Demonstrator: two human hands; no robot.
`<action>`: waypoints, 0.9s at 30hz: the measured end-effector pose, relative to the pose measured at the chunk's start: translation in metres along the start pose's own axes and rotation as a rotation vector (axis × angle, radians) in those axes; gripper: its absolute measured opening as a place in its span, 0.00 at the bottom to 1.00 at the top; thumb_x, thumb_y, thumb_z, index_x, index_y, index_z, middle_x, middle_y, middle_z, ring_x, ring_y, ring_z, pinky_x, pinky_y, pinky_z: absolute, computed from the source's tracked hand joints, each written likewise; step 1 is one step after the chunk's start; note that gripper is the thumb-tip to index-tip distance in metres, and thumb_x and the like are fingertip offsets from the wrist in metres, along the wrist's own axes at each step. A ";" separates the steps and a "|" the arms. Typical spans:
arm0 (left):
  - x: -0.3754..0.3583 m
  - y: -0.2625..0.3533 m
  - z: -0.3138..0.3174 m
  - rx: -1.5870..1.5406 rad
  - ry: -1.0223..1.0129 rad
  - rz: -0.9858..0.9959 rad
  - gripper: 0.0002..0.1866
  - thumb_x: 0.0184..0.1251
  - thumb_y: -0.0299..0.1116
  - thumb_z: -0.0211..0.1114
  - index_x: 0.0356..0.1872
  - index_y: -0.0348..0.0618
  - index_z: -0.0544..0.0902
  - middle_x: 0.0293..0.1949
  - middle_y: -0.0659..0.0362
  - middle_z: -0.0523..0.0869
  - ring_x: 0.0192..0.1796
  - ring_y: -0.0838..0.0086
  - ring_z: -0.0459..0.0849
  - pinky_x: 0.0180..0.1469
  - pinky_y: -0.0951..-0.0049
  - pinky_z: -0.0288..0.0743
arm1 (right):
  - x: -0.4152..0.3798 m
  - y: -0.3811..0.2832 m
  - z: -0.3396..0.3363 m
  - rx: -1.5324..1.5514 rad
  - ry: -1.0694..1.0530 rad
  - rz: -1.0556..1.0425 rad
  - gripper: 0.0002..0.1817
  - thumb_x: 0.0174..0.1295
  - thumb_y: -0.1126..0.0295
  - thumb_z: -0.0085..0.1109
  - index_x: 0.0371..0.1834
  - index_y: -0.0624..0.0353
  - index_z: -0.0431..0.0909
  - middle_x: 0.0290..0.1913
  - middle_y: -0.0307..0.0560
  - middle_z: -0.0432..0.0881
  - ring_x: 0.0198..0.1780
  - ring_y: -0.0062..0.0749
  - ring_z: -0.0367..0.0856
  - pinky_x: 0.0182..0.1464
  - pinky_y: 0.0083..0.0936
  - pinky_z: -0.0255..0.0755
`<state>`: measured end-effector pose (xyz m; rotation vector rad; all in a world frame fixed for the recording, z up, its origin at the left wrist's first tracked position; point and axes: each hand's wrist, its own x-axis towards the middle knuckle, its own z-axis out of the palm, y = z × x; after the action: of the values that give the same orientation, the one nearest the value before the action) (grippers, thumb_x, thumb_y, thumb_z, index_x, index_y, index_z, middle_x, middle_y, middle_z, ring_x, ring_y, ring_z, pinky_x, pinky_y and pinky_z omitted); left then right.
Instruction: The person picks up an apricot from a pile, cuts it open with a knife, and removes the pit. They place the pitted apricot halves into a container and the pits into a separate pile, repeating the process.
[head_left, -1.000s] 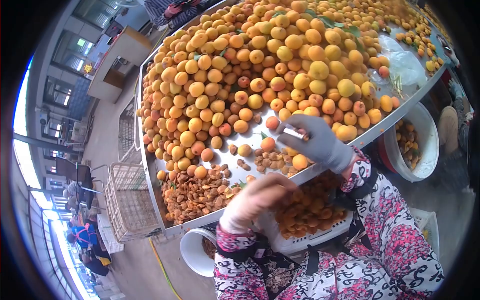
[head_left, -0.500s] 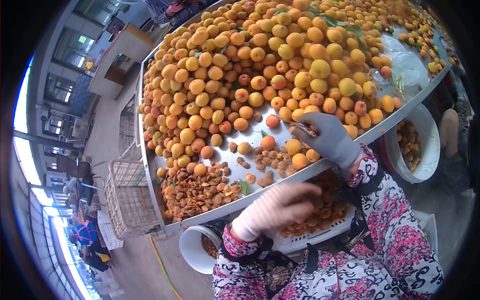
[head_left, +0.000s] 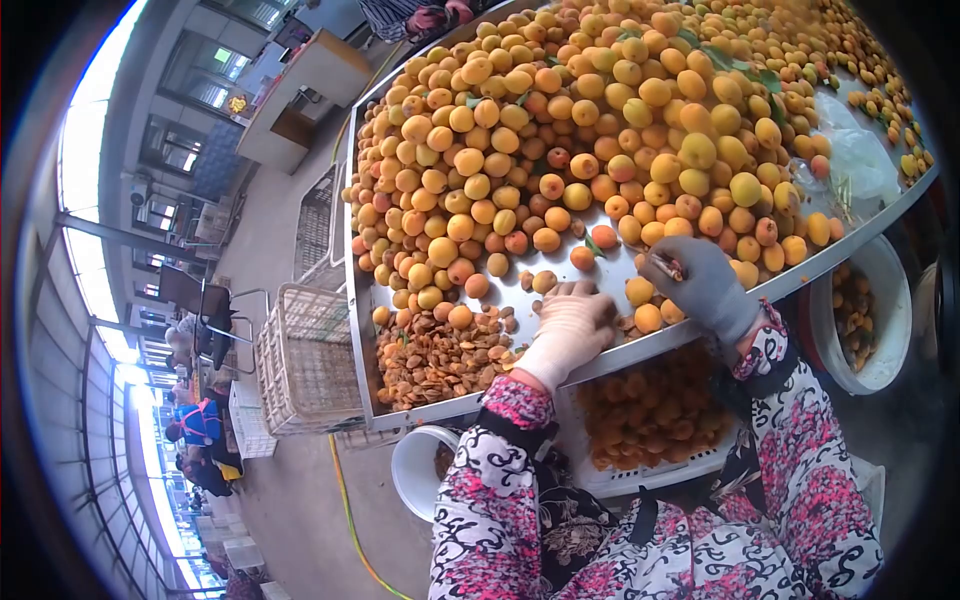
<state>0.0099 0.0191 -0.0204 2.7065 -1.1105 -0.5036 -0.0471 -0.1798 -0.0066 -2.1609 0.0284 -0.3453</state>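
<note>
My left hand [head_left: 572, 325], in a pale glove, reaches over the table's near edge, its fingers curled down among the brown apricot pits. Whatever lies under its fingertips is hidden. My right hand [head_left: 700, 285], in a grey glove, is closed around a small thin brown tool [head_left: 667, 264] above the table. Beside this hand lie a few whole apricots [head_left: 647, 318]. One more apricot [head_left: 582, 258] rests on bare metal between the hands and the large apricot heap [head_left: 560, 130]. Left of my left hand spreads a pile of apricot pits [head_left: 440, 362].
Below the table edge a white crate [head_left: 600, 482] holds orange apricot halves [head_left: 650, 415]. White buckets stand at left [head_left: 420, 470] and right [head_left: 885, 345]. A plastic crate [head_left: 300, 350] adjoins the table's left end. A plastic bag [head_left: 855, 160] lies at right.
My left hand has moved from above the lower crate up and onto the table among the pits. My right hand stays near the same apricots, still holding the tool. The view has shifted.
</note>
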 end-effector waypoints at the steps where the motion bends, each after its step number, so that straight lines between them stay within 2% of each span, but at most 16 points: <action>1: -0.006 -0.011 0.002 0.005 0.003 -0.001 0.19 0.46 0.41 0.66 0.42 0.52 0.80 0.49 0.53 0.75 0.55 0.57 0.70 0.58 0.59 0.62 | -0.001 0.002 0.001 -0.005 -0.001 -0.003 0.16 0.53 0.56 0.64 0.35 0.58 0.79 0.26 0.49 0.80 0.29 0.40 0.81 0.32 0.29 0.73; 3: -0.023 -0.037 -0.002 0.123 -0.073 -0.066 0.17 0.46 0.40 0.65 0.40 0.51 0.81 0.48 0.53 0.77 0.53 0.57 0.72 0.56 0.60 0.63 | -0.004 0.003 0.004 0.023 0.024 -0.028 0.16 0.53 0.56 0.64 0.34 0.58 0.79 0.26 0.48 0.80 0.29 0.40 0.81 0.32 0.29 0.73; 5: -0.047 -0.054 -0.021 0.308 -0.117 -0.212 0.14 0.48 0.39 0.65 0.37 0.50 0.82 0.44 0.54 0.79 0.51 0.57 0.74 0.56 0.61 0.65 | -0.004 0.000 0.002 -0.027 -0.004 -0.004 0.16 0.54 0.55 0.64 0.34 0.58 0.79 0.26 0.48 0.80 0.29 0.40 0.81 0.31 0.29 0.73; 7: -0.064 -0.062 -0.035 0.206 0.057 -0.243 0.12 0.50 0.37 0.64 0.37 0.49 0.83 0.41 0.55 0.81 0.51 0.59 0.74 0.56 0.62 0.65 | -0.002 -0.001 -0.001 -0.031 0.000 0.001 0.16 0.54 0.55 0.64 0.34 0.58 0.79 0.26 0.48 0.80 0.29 0.40 0.81 0.31 0.29 0.73; 8: -0.065 -0.059 -0.035 0.059 0.161 -0.224 0.13 0.52 0.37 0.63 0.39 0.48 0.83 0.42 0.55 0.81 0.52 0.60 0.75 0.56 0.63 0.66 | -0.002 -0.002 -0.001 -0.035 -0.002 0.001 0.16 0.54 0.55 0.64 0.35 0.58 0.79 0.25 0.47 0.79 0.29 0.39 0.81 0.31 0.29 0.73; 9: -0.063 -0.051 -0.034 0.058 0.163 -0.225 0.13 0.52 0.37 0.63 0.39 0.48 0.83 0.42 0.55 0.81 0.52 0.60 0.75 0.56 0.63 0.66 | -0.002 -0.002 -0.001 -0.037 -0.003 -0.001 0.16 0.54 0.55 0.64 0.35 0.58 0.79 0.25 0.47 0.79 0.29 0.39 0.81 0.31 0.29 0.73; 11: -0.047 -0.033 -0.028 -0.165 0.200 -0.176 0.14 0.53 0.38 0.63 0.41 0.46 0.82 0.44 0.54 0.81 0.51 0.60 0.76 0.55 0.64 0.67 | -0.001 -0.001 0.001 -0.054 -0.011 0.010 0.16 0.54 0.55 0.64 0.35 0.57 0.79 0.26 0.47 0.80 0.29 0.40 0.81 0.31 0.30 0.72; 13: -0.032 -0.036 -0.028 -0.128 0.221 -0.139 0.14 0.54 0.36 0.63 0.42 0.46 0.81 0.43 0.53 0.81 0.49 0.59 0.77 0.53 0.64 0.69 | -0.002 -0.001 0.003 -0.050 -0.012 0.007 0.16 0.54 0.55 0.64 0.34 0.57 0.79 0.25 0.47 0.79 0.29 0.40 0.80 0.31 0.30 0.72; 15: -0.019 -0.051 -0.031 -0.042 0.210 -0.318 0.14 0.53 0.34 0.64 0.42 0.46 0.81 0.43 0.52 0.81 0.45 0.58 0.79 0.49 0.64 0.72 | -0.001 -0.001 0.002 -0.048 -0.008 0.012 0.16 0.53 0.55 0.64 0.33 0.57 0.78 0.25 0.47 0.79 0.29 0.40 0.80 0.31 0.30 0.72; 16: -0.021 -0.063 -0.033 0.030 0.377 -0.297 0.14 0.53 0.39 0.63 0.41 0.49 0.80 0.42 0.52 0.82 0.43 0.58 0.80 0.48 0.61 0.74 | -0.001 -0.003 0.001 -0.043 -0.023 0.043 0.17 0.53 0.55 0.64 0.33 0.57 0.77 0.24 0.47 0.79 0.29 0.40 0.80 0.31 0.30 0.72; 17: -0.019 -0.083 -0.031 0.029 0.380 -0.482 0.14 0.55 0.39 0.61 0.42 0.49 0.79 0.40 0.50 0.82 0.42 0.57 0.82 0.48 0.60 0.74 | 0.000 -0.004 0.000 -0.039 -0.037 0.071 0.18 0.53 0.54 0.65 0.33 0.57 0.75 0.24 0.47 0.78 0.28 0.40 0.80 0.31 0.30 0.72; 18: -0.021 -0.109 -0.026 0.009 0.413 -0.579 0.16 0.57 0.42 0.60 0.44 0.49 0.78 0.38 0.49 0.83 0.42 0.56 0.82 0.47 0.59 0.74 | 0.001 -0.004 0.000 -0.042 -0.031 0.073 0.18 0.53 0.54 0.65 0.33 0.57 0.75 0.24 0.47 0.78 0.28 0.40 0.80 0.31 0.30 0.72; 19: -0.022 -0.113 -0.034 0.124 0.438 -0.702 0.20 0.58 0.46 0.60 0.46 0.46 0.76 0.40 0.47 0.83 0.43 0.55 0.82 0.47 0.59 0.73 | 0.001 -0.005 -0.001 -0.054 -0.019 0.056 0.18 0.52 0.54 0.65 0.33 0.57 0.74 0.24 0.46 0.78 0.28 0.40 0.80 0.30 0.30 0.72; 21: -0.021 -0.122 -0.046 0.088 0.404 -0.805 0.27 0.58 0.53 0.58 0.46 0.37 0.75 0.42 0.45 0.82 0.44 0.52 0.81 0.49 0.60 0.72 | 0.001 -0.007 0.000 -0.069 -0.001 0.037 0.19 0.52 0.53 0.65 0.34 0.56 0.73 0.24 0.46 0.78 0.28 0.39 0.80 0.30 0.31 0.72; 23: -0.009 -0.131 -0.045 0.227 0.317 -0.938 0.30 0.56 0.57 0.59 0.47 0.38 0.75 0.42 0.48 0.83 0.44 0.55 0.82 0.47 0.61 0.74 | 0.001 -0.007 0.001 -0.028 -0.033 0.033 0.20 0.52 0.52 0.65 0.36 0.55 0.73 0.25 0.46 0.78 0.28 0.40 0.80 0.30 0.31 0.72; 27: 0.008 -0.132 -0.055 0.221 0.254 -1.052 0.33 0.53 0.61 0.60 0.46 0.39 0.76 0.42 0.49 0.84 0.43 0.58 0.83 0.45 0.61 0.75 | 0.002 -0.005 0.005 -0.055 -0.068 0.035 0.20 0.52 0.52 0.64 0.34 0.56 0.73 0.25 0.45 0.79 0.30 0.41 0.81 0.30 0.32 0.72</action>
<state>0.1214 0.1082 -0.0087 3.2345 0.4222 -0.1251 -0.0448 -0.1733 -0.0047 -2.2230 0.0376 -0.2539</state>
